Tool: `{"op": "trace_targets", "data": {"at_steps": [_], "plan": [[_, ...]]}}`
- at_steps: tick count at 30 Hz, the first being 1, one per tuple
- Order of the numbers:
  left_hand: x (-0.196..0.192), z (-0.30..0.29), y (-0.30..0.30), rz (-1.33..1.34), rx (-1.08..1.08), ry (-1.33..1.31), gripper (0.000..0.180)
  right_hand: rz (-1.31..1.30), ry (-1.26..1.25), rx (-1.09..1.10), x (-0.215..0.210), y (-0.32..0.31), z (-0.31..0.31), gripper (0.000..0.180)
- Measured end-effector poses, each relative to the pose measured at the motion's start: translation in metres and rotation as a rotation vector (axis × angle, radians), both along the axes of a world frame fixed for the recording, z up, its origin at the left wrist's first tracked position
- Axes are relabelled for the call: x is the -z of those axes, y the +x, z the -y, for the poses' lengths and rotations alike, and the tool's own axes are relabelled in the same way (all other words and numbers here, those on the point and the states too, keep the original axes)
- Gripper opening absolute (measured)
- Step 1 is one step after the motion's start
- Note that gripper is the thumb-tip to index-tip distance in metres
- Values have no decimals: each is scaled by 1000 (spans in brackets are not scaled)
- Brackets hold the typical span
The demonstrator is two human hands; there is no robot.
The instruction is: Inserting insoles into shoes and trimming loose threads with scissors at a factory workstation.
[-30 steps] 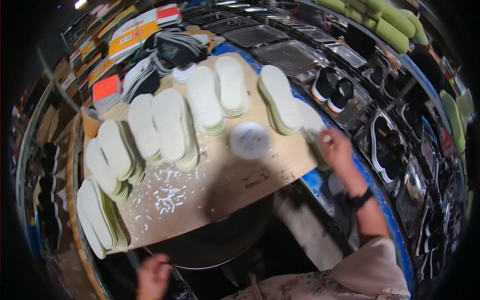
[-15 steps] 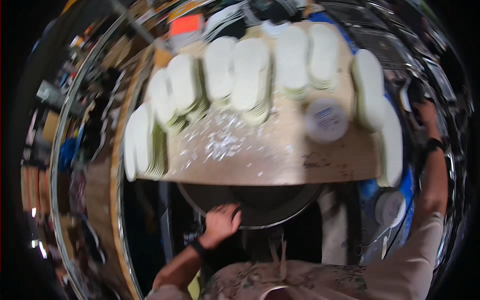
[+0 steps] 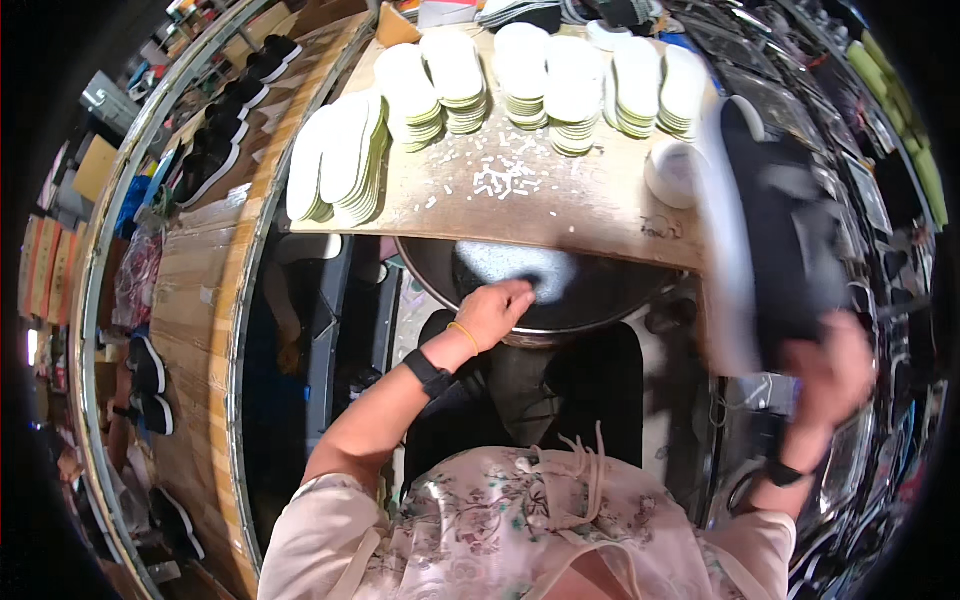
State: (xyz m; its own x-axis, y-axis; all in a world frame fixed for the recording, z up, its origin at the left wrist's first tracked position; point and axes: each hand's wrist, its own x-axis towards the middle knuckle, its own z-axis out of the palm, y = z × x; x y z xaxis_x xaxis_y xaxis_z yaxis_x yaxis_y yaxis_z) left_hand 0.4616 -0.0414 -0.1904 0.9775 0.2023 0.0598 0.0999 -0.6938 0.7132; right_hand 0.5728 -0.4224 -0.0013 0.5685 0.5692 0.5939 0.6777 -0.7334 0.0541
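On the counter (image 3: 575, 205), insoles (image 3: 345, 150) are lying from nine to two o'clock; a tub (image 3: 668, 180) is sitting at three, a shoe (image 3: 778, 220) hovering beyond; a basin (image 3: 610, 300) is standing at six.

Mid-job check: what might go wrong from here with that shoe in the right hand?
The black shoe in the right hand looks close to the round white container in this view, so it might knock it. The insole stacks are fanned unevenly; a bump could slide them. Small white bits lie scattered on the board and might stick to insoles.
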Motion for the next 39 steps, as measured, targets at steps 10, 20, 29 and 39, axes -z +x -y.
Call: {"op": "trace_targets", "data": {"at_steps": [10, 20, 29, 39], "plan": [[-26, -14, -21, 234, -411, -973, 54, -536, -150, -555, 108, -104, -215, 15], [-65, -51, -52, 223, -394, -484, 20, -717, -134, 1021, 136, -90, 76, 42], [-100, 7, 3, -236, -120, 213, 69, -825, -254, 1229, 173, -138, 188, 47], [-50, -7, 13, -67, -191, 396, 32, -571, 72, 1080, 246, -129, 290, 51]]}}
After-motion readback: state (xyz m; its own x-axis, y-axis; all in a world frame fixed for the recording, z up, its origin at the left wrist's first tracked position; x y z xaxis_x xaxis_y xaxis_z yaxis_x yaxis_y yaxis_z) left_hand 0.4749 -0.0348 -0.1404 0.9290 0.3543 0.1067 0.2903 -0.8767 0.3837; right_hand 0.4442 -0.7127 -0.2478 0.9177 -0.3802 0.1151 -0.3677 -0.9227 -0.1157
